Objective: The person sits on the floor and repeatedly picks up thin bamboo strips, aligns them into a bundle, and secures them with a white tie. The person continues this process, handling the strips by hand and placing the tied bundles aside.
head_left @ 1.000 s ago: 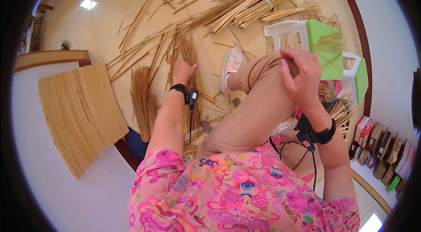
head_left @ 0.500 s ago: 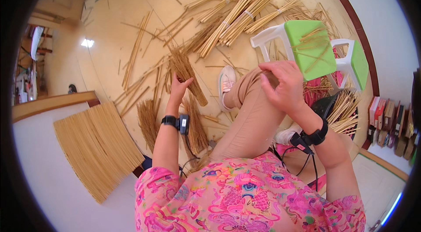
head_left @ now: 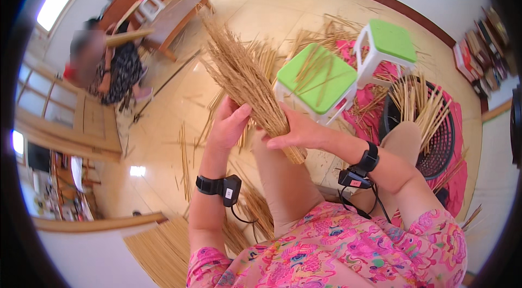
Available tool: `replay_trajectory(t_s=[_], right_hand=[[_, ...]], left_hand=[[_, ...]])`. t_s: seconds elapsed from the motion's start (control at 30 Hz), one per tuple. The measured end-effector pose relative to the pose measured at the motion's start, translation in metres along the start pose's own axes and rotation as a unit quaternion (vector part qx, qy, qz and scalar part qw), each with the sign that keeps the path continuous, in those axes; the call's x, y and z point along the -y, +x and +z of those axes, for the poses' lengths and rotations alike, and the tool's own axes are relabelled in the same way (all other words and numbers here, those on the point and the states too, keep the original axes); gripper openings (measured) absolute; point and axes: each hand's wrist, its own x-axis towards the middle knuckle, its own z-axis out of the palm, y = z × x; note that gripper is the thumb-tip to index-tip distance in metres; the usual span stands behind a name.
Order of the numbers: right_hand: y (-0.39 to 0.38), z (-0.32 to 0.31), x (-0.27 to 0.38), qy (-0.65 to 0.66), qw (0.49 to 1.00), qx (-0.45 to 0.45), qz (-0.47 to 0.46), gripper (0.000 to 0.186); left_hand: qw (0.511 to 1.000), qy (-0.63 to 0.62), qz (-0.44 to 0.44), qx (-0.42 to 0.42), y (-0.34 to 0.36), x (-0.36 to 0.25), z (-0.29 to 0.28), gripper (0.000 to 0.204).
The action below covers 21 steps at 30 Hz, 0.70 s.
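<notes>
A bundle of dry broom straw (head_left: 242,73) slants across in front of me, its feathery end up and away, its cut stalk end low above my lap. My left hand (head_left: 228,125) grips it from the left side, thumb along the stalks, with the other fingers partly hidden behind. Lower down, my right hand (head_left: 298,131) is closed round the stalk end from the right, its thumb across the front. Below my left forearm, more straw bundles (head_left: 255,209) stand or lean by my leg.
Two green-topped stools (head_left: 321,84) are on the floor ahead, straw pieces lying on the nearer one. A black basket (head_left: 437,149) of stalks rests on pink cloth (head_left: 458,163) at right. Loose stalks litter the floor. Another person (head_left: 117,78) sits far left near a wooden table (head_left: 176,19).
My left hand has raised the straw bundle from near the floor to in front of me. My right hand has left my knee and taken hold of its stalk end. The view has tilted up.
</notes>
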Motion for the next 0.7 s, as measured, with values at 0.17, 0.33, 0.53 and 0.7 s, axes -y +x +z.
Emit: replay_trajectory(t_s=[0.17,0.33,0.53,0.7], right_hand=[[-0.007,-0.055,-0.016,0.001,0.982,-0.187,0.02,0.065],[-0.027,-0.1,-0.036,-0.169,0.92,-0.352,0.021,0.056],[-0.068,-0.125,-0.047,-0.096,0.943,-0.309,0.078,0.051],[-0.078,-0.13,-0.042,0.109,0.96,-0.203,0.157,0.049]], left_hand=[[0.997,0.076,0.007,0.028,0.094,0.039,0.064,0.061],[0.997,0.025,-0.077,0.018,0.169,0.106,0.094,0.055],[0.961,-0.157,-0.208,0.095,0.2,0.145,0.1,0.049],[0.918,-0.294,-0.202,0.174,0.213,0.154,0.097,0.039]])
